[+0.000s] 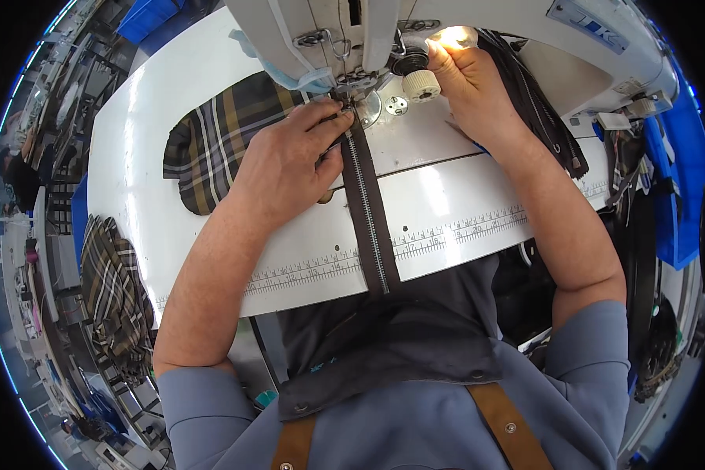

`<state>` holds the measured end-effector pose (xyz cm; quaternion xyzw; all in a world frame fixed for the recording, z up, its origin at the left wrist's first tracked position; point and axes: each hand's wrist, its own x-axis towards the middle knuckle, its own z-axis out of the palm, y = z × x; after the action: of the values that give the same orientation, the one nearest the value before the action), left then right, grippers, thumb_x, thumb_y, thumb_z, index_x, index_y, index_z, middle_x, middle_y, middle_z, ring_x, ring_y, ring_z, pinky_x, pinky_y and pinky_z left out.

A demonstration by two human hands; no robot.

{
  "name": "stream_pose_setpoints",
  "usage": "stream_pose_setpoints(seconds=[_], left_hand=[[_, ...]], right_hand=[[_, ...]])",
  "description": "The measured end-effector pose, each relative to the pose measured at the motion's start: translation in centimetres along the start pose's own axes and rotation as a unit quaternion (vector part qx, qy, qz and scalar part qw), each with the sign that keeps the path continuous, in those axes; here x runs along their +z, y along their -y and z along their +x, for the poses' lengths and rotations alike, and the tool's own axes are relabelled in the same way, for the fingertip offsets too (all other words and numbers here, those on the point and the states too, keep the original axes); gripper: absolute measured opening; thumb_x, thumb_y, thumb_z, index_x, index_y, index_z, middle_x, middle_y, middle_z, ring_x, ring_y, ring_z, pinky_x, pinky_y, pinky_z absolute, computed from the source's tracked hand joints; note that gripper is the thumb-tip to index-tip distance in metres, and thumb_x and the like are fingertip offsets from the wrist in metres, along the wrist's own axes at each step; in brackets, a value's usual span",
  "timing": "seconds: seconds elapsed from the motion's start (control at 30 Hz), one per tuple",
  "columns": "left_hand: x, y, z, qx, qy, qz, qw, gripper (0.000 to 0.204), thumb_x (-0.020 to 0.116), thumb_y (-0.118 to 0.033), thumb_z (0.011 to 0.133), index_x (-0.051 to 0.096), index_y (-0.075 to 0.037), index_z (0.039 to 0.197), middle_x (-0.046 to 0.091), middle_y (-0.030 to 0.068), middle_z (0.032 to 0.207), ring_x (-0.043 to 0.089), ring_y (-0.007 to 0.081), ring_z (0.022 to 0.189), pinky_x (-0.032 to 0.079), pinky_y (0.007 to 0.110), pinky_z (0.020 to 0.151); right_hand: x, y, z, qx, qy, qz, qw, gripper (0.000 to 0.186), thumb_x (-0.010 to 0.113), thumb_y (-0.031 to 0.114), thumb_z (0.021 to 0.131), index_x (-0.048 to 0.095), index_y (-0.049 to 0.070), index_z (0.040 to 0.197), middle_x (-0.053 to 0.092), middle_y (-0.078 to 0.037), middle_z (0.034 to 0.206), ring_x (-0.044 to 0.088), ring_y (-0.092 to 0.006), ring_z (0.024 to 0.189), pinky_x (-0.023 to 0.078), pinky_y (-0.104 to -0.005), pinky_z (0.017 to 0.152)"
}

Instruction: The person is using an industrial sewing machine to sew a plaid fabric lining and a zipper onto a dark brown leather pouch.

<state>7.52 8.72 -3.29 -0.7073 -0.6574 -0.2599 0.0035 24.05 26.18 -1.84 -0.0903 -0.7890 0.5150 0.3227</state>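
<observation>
A long dark zipper with metal teeth runs from under the presser foot of the sewing machine down over the table's front edge. My left hand is closed, its fingertips holding the zipper's far end right by the needle area. Left of that hand, partly covered by it, lies a rounded plaid fabric piece. My right hand is raised to the machine head, fingers curled beside a cream ridged dial and a lit lamp. What its fingertips grip is hidden.
A white sewing table carries a printed ruler along its front. More dark zippers lie behind my right forearm. Plaid fabric hangs off the left side. A blue bin stands at the right, another blue container at the back left.
</observation>
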Motion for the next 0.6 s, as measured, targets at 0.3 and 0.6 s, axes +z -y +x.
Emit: stream_pose_setpoints(seconds=[0.3, 0.6], left_hand=[[0.11, 0.01, 0.0, 0.023, -0.023, 0.017, 0.999, 0.028, 0.062, -0.005, 0.08, 0.069, 0.0, 0.106, 0.064, 0.0117, 0.113, 0.068, 0.0259, 0.091, 0.057, 0.034, 0.079], [-0.1, -0.15, 0.03, 0.013, -0.007, 0.014, 1.0, 0.028, 0.062, -0.006, 0.08, 0.069, 0.0, 0.107, 0.065, 0.0121, 0.113, 0.068, 0.0254, 0.09, 0.057, 0.034, 0.079]], right_hand=[[-0.07, 0.47, -0.31, 0.057, -0.024, -0.06, 0.996, 0.041, 0.052, 0.037, 0.1, 0.069, 0.005, 0.082, 0.061, 0.002, 0.068, 0.054, -0.0058, 0.065, 0.045, -0.0214, 0.063], [0.13, 0.03, -0.34, 0.035, -0.041, -0.08, 0.995, 0.042, 0.052, 0.039, 0.099, 0.07, 0.005, 0.081, 0.062, 0.001, 0.069, 0.056, -0.0062, 0.066, 0.046, -0.0223, 0.065]])
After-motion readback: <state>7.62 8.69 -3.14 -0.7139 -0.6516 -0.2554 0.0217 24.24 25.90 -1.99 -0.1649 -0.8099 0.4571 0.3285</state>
